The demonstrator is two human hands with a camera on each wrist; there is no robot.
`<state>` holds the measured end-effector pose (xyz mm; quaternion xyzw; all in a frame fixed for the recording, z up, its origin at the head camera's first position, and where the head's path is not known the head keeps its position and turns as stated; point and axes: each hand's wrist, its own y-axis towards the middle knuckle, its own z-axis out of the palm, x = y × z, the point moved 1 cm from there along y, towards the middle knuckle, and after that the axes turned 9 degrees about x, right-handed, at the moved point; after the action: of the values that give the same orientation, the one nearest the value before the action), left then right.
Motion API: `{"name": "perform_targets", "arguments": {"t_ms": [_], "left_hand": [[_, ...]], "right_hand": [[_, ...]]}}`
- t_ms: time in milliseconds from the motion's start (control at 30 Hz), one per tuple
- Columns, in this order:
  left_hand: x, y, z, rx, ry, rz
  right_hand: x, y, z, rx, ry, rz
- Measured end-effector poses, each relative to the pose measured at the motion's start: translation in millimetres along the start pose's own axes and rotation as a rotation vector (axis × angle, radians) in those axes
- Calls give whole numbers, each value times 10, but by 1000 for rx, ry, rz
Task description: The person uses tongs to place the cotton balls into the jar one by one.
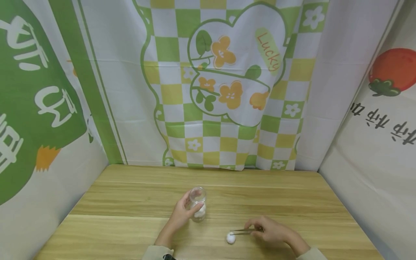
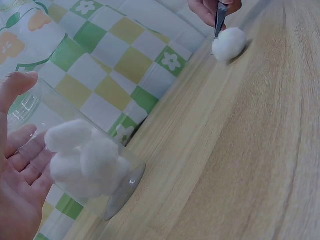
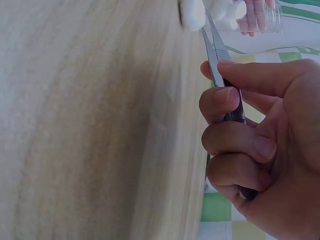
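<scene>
A clear glass jar [image 1: 197, 195] stands on the table, gripped around its side by my left hand [image 1: 180, 216]. White cotton balls [image 2: 87, 160] are heaped in its lower part, and its mouth is uncovered. My right hand [image 1: 272, 231] holds metal tweezers [image 1: 242, 231], fingers curled around the dark handle in the right wrist view. To the right of the jar, a single cotton ball [image 1: 231, 238] sits on the tabletop. The tweezers' tips are right at this ball, their two arms slightly apart.
The wooden table [image 1: 146, 202] runs back to a green, white and yellow checked cloth [image 1: 214, 144]. Printed cloths hang at the left [image 1: 97, 108] and right [image 1: 367, 137] sides.
</scene>
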<state>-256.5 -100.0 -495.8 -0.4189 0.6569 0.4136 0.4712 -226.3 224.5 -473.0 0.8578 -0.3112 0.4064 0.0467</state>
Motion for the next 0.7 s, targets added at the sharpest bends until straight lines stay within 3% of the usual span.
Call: {"name": "perform_targets", "arguments": {"t_ms": [467,700], "left_hand": [[-4,0,-6,9,15,-15],[-17,-17,-2,15,10,15]], "right_hand": [[-17,29,48,12,51,45],[5,35,61,-16,-54,33]]}}
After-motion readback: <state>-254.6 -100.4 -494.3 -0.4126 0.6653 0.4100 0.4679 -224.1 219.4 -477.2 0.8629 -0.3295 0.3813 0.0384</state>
